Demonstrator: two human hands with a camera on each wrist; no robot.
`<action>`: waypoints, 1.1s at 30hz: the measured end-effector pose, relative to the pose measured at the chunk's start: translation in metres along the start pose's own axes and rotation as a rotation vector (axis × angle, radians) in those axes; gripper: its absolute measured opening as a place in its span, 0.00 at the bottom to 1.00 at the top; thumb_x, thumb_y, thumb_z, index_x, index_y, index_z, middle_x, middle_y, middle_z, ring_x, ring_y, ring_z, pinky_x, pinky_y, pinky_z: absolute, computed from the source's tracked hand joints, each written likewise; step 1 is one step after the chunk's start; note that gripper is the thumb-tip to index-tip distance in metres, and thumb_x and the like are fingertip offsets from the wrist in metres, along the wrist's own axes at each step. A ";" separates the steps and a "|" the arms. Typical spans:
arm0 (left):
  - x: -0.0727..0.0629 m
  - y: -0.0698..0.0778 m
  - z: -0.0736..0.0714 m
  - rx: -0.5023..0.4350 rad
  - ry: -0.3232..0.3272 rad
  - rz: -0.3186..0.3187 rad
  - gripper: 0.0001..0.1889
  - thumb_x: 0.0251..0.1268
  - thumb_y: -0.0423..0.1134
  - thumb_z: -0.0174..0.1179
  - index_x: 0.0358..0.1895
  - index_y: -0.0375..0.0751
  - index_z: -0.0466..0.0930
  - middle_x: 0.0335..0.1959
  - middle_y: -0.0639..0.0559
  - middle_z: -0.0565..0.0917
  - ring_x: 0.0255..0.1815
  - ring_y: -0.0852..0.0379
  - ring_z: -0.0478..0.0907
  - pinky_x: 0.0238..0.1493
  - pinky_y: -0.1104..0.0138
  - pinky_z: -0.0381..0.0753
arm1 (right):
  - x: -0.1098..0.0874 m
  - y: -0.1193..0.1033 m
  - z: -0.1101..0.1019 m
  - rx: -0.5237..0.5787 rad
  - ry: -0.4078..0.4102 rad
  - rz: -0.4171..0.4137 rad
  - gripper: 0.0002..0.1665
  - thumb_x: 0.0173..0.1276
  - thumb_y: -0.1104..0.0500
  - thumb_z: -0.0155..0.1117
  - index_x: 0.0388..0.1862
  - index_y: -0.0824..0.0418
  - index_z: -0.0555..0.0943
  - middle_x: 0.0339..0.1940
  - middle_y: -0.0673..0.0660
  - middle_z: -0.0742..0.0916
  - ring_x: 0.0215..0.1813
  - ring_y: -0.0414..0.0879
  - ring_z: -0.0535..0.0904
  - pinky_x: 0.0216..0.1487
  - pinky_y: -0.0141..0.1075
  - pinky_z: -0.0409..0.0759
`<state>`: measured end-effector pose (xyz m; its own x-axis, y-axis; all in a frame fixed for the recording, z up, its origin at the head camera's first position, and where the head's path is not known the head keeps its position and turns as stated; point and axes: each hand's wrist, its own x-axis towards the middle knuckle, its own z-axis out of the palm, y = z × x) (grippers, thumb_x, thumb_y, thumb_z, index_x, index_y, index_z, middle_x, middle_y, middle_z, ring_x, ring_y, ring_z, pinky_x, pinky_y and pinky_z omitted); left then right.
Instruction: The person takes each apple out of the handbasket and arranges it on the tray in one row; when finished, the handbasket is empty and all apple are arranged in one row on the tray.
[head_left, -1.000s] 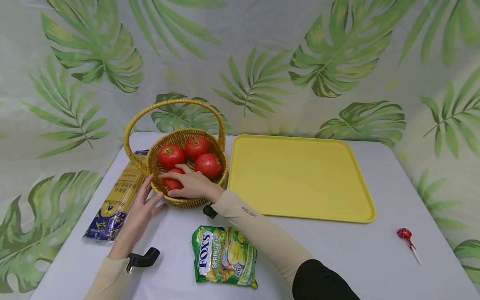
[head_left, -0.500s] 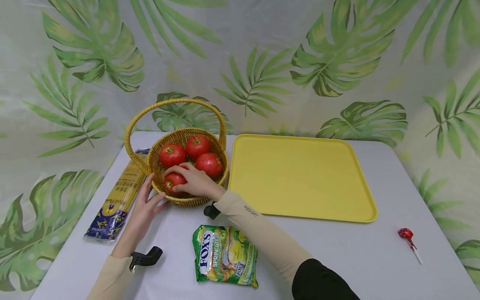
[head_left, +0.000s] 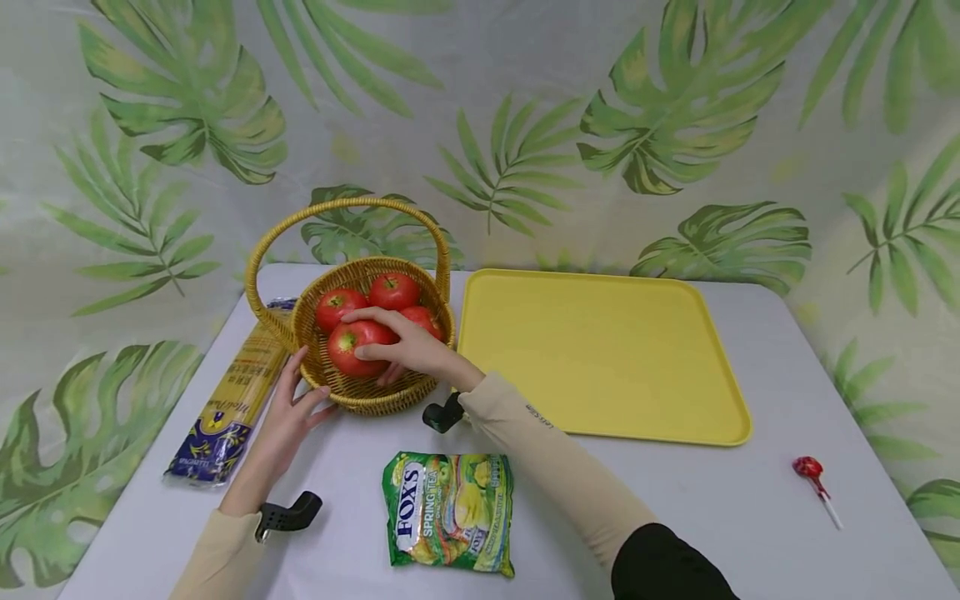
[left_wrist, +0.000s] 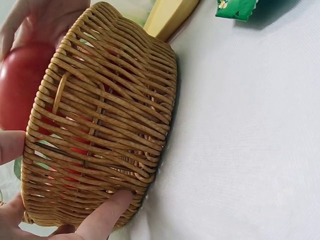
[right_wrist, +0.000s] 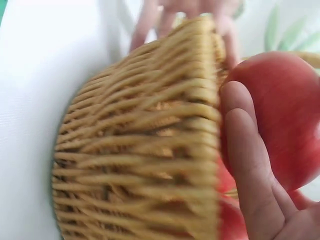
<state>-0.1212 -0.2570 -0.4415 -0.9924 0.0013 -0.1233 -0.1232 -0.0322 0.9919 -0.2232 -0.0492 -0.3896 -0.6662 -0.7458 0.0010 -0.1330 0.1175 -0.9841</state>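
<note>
- Nearest us, short of our L hand & R hand: Fox's Spring Tea bag.
- Left of L hand: spaghetti pack.
- L hand's fingers rest spread on wicker basket's near-left rim & wall, prob. to steady it.
- R hand grips a red apple at basket's mouth, thumb opp. fingers, prob. for secure hold.
- Right of R hand: yellow tray, prob. for easy reach.
- Beyond R hand, in basket: 3 other apples.

The right fingers have lifted the nearest apple.
</note>
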 end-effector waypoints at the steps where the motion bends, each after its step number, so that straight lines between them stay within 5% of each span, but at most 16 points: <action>1: 0.000 0.000 0.000 -0.001 -0.003 0.000 0.38 0.75 0.31 0.44 0.77 0.51 0.32 0.76 0.45 0.27 0.73 0.35 0.45 0.63 0.42 0.61 | -0.003 -0.002 -0.003 0.015 0.002 0.005 0.29 0.69 0.57 0.62 0.68 0.45 0.69 0.65 0.53 0.69 0.29 0.61 0.83 0.33 0.46 0.85; 10: 0.000 0.004 0.000 -0.025 -0.013 -0.017 0.39 0.74 0.31 0.46 0.77 0.50 0.32 0.76 0.44 0.27 0.72 0.36 0.46 0.63 0.43 0.61 | -0.034 -0.011 -0.047 0.094 0.033 0.001 0.28 0.72 0.56 0.57 0.69 0.46 0.66 0.64 0.58 0.70 0.32 0.64 0.83 0.39 0.61 0.80; 21: -0.001 0.005 -0.003 -0.036 -0.013 -0.044 0.39 0.74 0.30 0.46 0.77 0.53 0.32 0.76 0.47 0.25 0.74 0.37 0.42 0.64 0.44 0.61 | -0.080 0.020 -0.110 0.118 0.230 0.071 0.29 0.73 0.55 0.54 0.71 0.46 0.63 0.62 0.61 0.71 0.31 0.66 0.83 0.41 0.60 0.79; 29: -0.001 0.005 -0.003 -0.032 -0.015 -0.045 0.40 0.74 0.31 0.48 0.77 0.53 0.32 0.76 0.47 0.25 0.74 0.37 0.42 0.64 0.43 0.61 | -0.098 0.046 -0.126 0.187 0.323 0.167 0.29 0.74 0.55 0.53 0.72 0.48 0.59 0.63 0.63 0.69 0.37 0.70 0.82 0.43 0.55 0.81; 33: -0.001 0.006 -0.003 -0.027 -0.018 -0.035 0.39 0.73 0.32 0.48 0.77 0.52 0.33 0.76 0.46 0.26 0.73 0.36 0.43 0.64 0.44 0.61 | -0.100 0.056 -0.130 0.226 0.345 0.181 0.29 0.74 0.55 0.52 0.72 0.48 0.59 0.65 0.61 0.66 0.35 0.63 0.84 0.43 0.52 0.82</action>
<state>-0.1212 -0.2602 -0.4359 -0.9874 0.0213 -0.1571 -0.1581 -0.0586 0.9857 -0.2594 0.1172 -0.4215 -0.8749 -0.4594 -0.1535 0.1464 0.0513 -0.9879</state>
